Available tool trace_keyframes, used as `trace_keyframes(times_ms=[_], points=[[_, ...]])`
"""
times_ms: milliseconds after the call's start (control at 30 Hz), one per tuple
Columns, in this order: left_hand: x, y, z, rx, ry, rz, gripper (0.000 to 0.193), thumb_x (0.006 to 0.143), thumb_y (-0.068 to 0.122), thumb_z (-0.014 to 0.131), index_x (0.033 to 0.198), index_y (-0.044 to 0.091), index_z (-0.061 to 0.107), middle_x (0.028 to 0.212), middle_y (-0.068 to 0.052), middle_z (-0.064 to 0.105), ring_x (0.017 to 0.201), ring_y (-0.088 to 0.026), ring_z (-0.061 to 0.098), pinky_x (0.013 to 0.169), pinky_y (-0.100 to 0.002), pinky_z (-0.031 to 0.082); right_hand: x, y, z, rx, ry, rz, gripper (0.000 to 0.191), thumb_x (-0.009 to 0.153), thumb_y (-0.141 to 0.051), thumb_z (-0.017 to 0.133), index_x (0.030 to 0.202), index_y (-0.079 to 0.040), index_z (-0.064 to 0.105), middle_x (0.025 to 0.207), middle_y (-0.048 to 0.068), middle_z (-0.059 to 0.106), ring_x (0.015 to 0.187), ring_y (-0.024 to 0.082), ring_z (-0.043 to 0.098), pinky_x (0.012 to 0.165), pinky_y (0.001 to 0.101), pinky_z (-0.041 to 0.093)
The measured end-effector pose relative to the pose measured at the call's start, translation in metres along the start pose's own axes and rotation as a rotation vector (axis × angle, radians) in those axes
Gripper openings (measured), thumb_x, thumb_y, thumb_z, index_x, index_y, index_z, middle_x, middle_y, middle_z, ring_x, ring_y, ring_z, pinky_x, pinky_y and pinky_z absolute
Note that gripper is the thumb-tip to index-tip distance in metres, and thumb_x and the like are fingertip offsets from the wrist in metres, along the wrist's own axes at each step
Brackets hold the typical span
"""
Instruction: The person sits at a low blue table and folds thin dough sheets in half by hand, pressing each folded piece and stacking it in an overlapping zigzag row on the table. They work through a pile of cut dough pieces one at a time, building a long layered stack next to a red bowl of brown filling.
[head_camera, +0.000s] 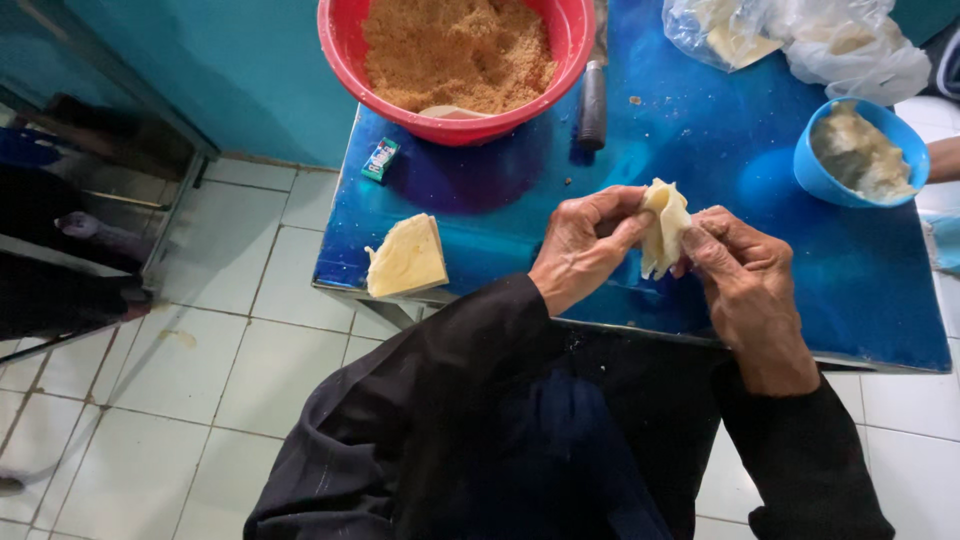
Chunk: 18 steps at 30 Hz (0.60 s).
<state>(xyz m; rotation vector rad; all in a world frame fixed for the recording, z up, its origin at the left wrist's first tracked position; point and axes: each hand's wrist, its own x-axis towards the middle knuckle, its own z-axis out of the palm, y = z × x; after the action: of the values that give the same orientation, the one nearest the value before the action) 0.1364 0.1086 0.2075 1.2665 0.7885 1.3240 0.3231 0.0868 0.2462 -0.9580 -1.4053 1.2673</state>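
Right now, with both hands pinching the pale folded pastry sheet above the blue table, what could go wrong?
1. The thin pale pastry sheet is pinched between the left hand and the right hand; pulling hard might tear it.
2. The finished triangular pastry lies at the blue table's near edge and could fall onto the tiled floor.
3. The red bowl of brown crumbs overhangs the table corner; a bump might tip it.

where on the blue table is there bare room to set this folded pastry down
Bare patches: the middle of the blue table, between the red bowl, the small blue bowl and the hands; and the near right part below the blue bowl. Crowded: the far edge, with the red bowl, dark handle and plastic bags.
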Motion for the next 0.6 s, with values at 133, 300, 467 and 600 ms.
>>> trace_keyframes(times_ms=[133, 300, 467, 600], points=[[-0.006, -0.002, -0.004, -0.079, -0.033, -0.024, 0.034, 0.098, 0.011, 0.071, 0.128, -0.005, 0.065, 0.117, -0.012, 0.074, 0.105, -0.016, 0.072, 0.094, -0.031, 0.061, -0.001, 0.005, 0.003, -0.001, -0.034, -0.05, 0.016, 0.106, -0.01, 0.065, 0.104, 0.005, 0.07, 0.102, 0.007, 0.064, 0.086, 0.013, 0.059, 0.081, 0.0269, 0.048], [-0.005, -0.005, -0.009, -0.068, 0.005, 0.007, 0.035, 0.1, 0.014, 0.065, 0.129, -0.005, 0.067, 0.118, -0.012, 0.075, 0.107, -0.016, 0.071, 0.095, -0.032, 0.061, 0.0, 0.004, 0.012, -0.011, -0.005, -0.034, 0.015, 0.104, -0.008, 0.065, 0.101, 0.006, 0.071, 0.103, 0.008, 0.064, 0.085, 0.014, 0.059, 0.079, 0.0274, 0.047], [-0.008, -0.003, -0.009, -0.058, -0.013, -0.056, 0.033, 0.099, 0.013, 0.071, 0.128, -0.002, 0.064, 0.117, -0.01, 0.074, 0.107, -0.015, 0.071, 0.093, -0.031, 0.06, -0.001, -0.002, 0.017, -0.121, 0.006, -0.053, 0.017, 0.105, -0.01, 0.064, 0.101, 0.005, 0.072, 0.102, 0.009, 0.064, 0.085, 0.014, 0.058, 0.076, 0.028, 0.047], [-0.01, 0.002, -0.01, 0.121, 0.051, 0.04, 0.027, 0.103, 0.014, 0.063, 0.126, 0.002, 0.07, 0.109, -0.007, 0.078, 0.099, -0.011, 0.071, 0.088, -0.028, 0.06, -0.002, -0.003, 0.022, -0.163, 0.002, -0.095, 0.02, 0.107, -0.011, 0.065, 0.097, 0.005, 0.07, 0.101, 0.008, 0.064, 0.086, 0.013, 0.059, 0.078, 0.028, 0.048]])
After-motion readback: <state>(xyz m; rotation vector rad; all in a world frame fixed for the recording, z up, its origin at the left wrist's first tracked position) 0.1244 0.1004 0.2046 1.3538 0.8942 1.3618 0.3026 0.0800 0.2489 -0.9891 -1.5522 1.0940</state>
